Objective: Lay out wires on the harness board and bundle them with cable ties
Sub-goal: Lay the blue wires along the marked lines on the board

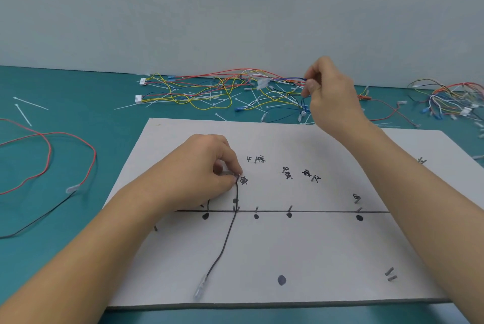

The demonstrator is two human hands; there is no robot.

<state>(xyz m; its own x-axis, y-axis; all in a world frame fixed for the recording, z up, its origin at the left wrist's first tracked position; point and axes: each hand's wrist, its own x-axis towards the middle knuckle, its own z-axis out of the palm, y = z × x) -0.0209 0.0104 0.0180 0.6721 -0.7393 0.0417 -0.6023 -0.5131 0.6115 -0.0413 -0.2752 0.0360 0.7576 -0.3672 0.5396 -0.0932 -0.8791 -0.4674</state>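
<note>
**A:** Where's the work at rn?

**B:** On the harness board (pixel 314 258), flat on the teal table (pixel 78 87), right in front of the person. One black wire (pixel 230 229) lies on it. Top end is up by a handwritten mark, then it runs down btw two pins (pixel 236 209) at the drawn line (pixel 322 211). From there it curves toward the near edge and ends in a clear terminal (pixel 200 289) just short of that edge.

**A:** Hands?

**B:** Left hand (pixel 207 166) sits on the board, thumb & forefinger pinched together on the top end of the black wire, other fingers curled under. Right hand (pixel 330 95) is lifted over the board's far edge. Its thumb and fingertips are clamped on a blue wire (pixel 293 79) that leads back into the wire pile (pixel 209 90).

**A:** What's the stock sitting in?

**B:** It's loose, straight on the table. The pile runs along the wall (pixel 235 9) w/ white connectors in it. White cable ties (pixel 23 114) are scattered thru it and to its left, and there's a second tangle (pixel 450 100) far right. A red wire (pixel 49 156) loops on the table left of the board, well apart from it.

**A:** Room to move?

**B:** Right half of the board carries only pins, dots & marks. A pin pair (pixel 390 274) stands near the near-right corner. Left forearm comes in over the near-left corner, right forearm lies across the right side. The far edge sits near the pile, w/ some strands just beside it. Bare teal shows btw the board's left edge and the red loop.
</note>
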